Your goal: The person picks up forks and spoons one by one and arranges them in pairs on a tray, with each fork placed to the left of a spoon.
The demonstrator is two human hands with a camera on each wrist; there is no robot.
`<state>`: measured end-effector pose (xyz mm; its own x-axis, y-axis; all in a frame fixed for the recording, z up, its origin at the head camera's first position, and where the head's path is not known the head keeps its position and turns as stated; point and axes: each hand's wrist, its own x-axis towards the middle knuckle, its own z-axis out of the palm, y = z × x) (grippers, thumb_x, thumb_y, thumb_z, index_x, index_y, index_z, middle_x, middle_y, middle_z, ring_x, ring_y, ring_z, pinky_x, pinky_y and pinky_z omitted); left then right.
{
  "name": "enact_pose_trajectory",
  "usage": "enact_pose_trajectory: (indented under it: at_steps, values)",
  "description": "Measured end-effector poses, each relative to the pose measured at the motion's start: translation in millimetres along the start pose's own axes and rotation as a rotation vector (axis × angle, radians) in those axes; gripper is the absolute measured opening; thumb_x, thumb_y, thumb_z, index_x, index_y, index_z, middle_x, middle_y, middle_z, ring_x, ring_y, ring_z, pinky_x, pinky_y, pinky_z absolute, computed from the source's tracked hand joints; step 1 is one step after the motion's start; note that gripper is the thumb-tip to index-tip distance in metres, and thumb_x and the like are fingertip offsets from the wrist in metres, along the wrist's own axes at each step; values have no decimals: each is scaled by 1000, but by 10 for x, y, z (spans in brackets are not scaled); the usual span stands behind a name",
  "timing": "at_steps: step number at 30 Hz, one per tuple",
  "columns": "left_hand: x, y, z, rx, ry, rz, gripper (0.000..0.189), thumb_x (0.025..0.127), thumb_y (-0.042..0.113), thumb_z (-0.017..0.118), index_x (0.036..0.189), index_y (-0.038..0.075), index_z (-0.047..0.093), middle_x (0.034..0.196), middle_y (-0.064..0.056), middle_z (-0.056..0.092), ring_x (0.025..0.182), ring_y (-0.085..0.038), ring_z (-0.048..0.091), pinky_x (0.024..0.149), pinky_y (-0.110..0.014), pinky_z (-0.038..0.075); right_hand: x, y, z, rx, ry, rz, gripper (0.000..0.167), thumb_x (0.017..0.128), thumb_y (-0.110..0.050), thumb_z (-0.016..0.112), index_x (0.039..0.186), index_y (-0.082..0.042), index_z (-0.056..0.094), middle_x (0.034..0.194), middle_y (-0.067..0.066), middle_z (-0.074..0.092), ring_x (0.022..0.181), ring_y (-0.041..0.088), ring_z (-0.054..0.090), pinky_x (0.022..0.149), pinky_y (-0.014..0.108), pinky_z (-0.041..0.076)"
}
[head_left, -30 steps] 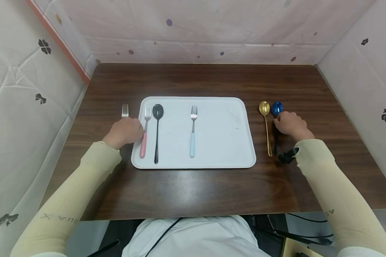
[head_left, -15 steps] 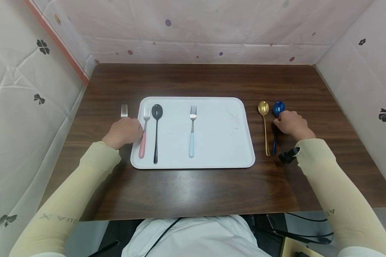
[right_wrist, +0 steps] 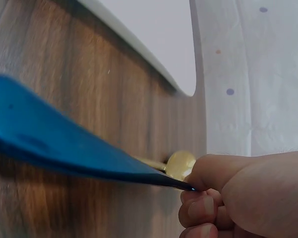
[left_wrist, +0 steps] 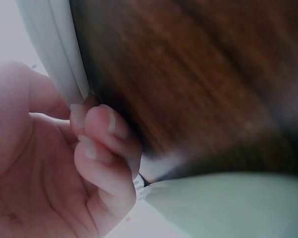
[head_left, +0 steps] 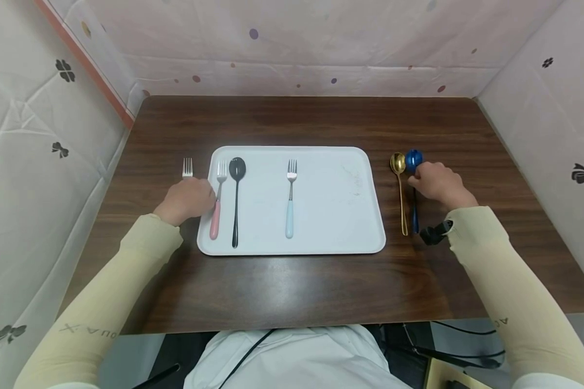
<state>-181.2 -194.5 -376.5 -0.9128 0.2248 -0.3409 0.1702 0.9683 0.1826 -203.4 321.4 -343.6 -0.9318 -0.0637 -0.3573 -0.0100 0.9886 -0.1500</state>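
My right hand (head_left: 437, 182) pinches a blue spoon (head_left: 413, 159) by its handle, just below the bowl. Large in the right wrist view, the blue handle (right_wrist: 64, 139) slants toward the thumb and fingertips. Close on its left lies a gold spoon (head_left: 401, 194), the two bowls side by side. At the left, my left hand (head_left: 187, 200) grips the left rim of a white tray (head_left: 336, 237) with curled fingers. Beyond that hand show the tines of a silver fork (head_left: 187, 167), its handle hidden under the hand.
On the tray lie a pink-handled fork (head_left: 216, 216), a black spoon (head_left: 236, 200) and a light-blue-handled fork (head_left: 290, 205). Brown wooden table (head_left: 282, 292) surrounds it, with pale patterned sheets (head_left: 297, 43) at the back and both sides.
The right hand has shifted the blue spoon's bowl slightly left and away from me, closer to the gold spoon. The left hand stays at the tray's edge.
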Motion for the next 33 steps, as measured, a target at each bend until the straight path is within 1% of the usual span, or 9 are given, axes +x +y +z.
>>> enact_pose_trajectory:
  at_steps: [8, 15, 22, 27, 33]
  values:
    - [-10, 4, 4, 0, 4, 0, 28, 92, 18, 41, 80, 2, 60, 65, -12, 50, 59, -24, 50, 50, -31, 38, -20, -180, -46, -6, 15, -29, 33, 99, -26, 48, 76, -3, 56, 67, 9, 47, 60, 23, 47, 52, 33, 34]
    - [-14, 5, 12, 2, 9, -2, 28, 93, 20, 41, 82, 1, 60, 67, -12, 51, 61, -25, 51, 51, -32, 38, -27, -295, -38, -5, 34, -63, 34, 98, -24, 48, 70, -5, 53, 64, 7, 46, 58, 22, 46, 51, 33, 33]
    - [-20, 12, 14, -3, 12, -7, 29, 93, 21, 40, 84, 1, 59, 67, -12, 51, 61, -25, 51, 52, -32, 38, -19, -381, 2, 11, 31, -89, 31, 98, -23, 50, 77, -3, 58, 66, 8, 47, 58, 22, 47, 51, 32, 35]
    - [-11, 13, 14, 13, 24, -6, 31, 94, 21, 39, 83, 0, 58, 68, -13, 51, 62, -26, 50, 52, -33, 38, 1, -434, 27, 9, 37, -98, 32, 98, -25, 50, 75, -4, 56, 64, 8, 48, 57, 21, 47, 51, 31, 35]
    - [-15, 19, 8, 22, 14, -2, 31, 94, 21, 38, 84, 0, 59, 68, -13, 51, 61, -25, 51, 52, -33, 38, 28, -498, 54, 33, 34, -124, 33, 98, -24, 50, 71, -5, 56, 60, 6, 47, 54, 20, 46, 49, 31, 35]
